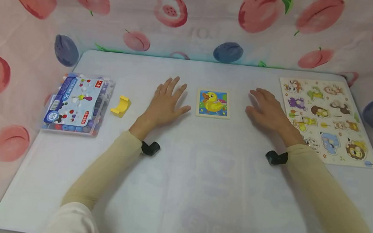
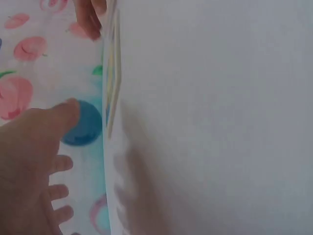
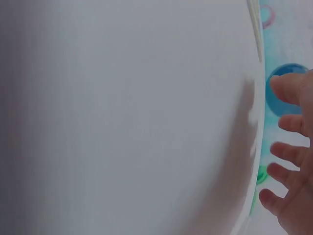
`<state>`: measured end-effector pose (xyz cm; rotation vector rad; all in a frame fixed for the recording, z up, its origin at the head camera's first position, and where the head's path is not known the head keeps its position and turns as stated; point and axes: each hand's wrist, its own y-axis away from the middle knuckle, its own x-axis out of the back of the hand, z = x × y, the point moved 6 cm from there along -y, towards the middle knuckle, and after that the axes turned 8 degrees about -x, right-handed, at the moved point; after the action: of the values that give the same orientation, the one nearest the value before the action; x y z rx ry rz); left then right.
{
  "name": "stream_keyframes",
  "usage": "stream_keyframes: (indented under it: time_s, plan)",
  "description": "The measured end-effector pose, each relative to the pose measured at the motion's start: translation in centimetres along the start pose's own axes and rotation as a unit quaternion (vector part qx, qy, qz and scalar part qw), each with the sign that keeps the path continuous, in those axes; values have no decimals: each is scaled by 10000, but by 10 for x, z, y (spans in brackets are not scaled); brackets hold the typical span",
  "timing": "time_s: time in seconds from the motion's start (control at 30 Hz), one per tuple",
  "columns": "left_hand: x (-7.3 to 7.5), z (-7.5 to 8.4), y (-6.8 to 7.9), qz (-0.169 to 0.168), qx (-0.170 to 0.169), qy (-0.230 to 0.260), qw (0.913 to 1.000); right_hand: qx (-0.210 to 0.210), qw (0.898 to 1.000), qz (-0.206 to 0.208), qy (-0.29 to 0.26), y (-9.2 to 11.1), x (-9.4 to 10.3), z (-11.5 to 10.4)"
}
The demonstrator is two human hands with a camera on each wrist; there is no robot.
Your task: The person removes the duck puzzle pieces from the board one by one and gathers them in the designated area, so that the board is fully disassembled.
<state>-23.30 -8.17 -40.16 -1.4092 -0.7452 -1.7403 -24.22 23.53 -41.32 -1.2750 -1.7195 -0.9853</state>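
A small square duck puzzle (image 1: 213,103) with a pale frame lies flat on the white table, between the two hands. To its left is my left hand (image 1: 165,105), palm down with fingers spread and nothing held. My right hand (image 1: 266,109) is on the puzzle's other side, fingers extended and holding nothing, close to the animal board. In the left wrist view, the left hand (image 2: 34,156) appears above the table with its shadow below. The right wrist view shows the right hand (image 3: 293,156) with its fingers apart, also casting a shadow.
At the left stands a clear plastic box (image 1: 76,104) of colourful beads with a printed label. A curved yellow block (image 1: 121,106) lies between it and the left hand. A board of animal pictures (image 1: 327,120) lies at the right edge of the table (image 1: 206,193). Fruit-printed cloth hangs behind.
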Motion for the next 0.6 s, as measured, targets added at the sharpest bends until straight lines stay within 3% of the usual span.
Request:
stream_keyframes:
  time_s: [0.13, 0.3, 0.43, 0.6]
  plan:
    - [-4, 22, 0, -59, -534, 164, 9984, 300, 9989, 20, -373, -8, -5, -13]
    - [-17, 44, 3, -438, -1092, 396, 9923, 722, 9951, 41, -673, -16, -10, -37]
    - [-27, 57, 7, -702, -1404, 592, 9858, 807, 9936, -12, -788, -20, -15, -51]
    - [-32, 63, 10, -792, -1578, 576, 9826, 884, 9925, -268, -801, -29, -22, -71]
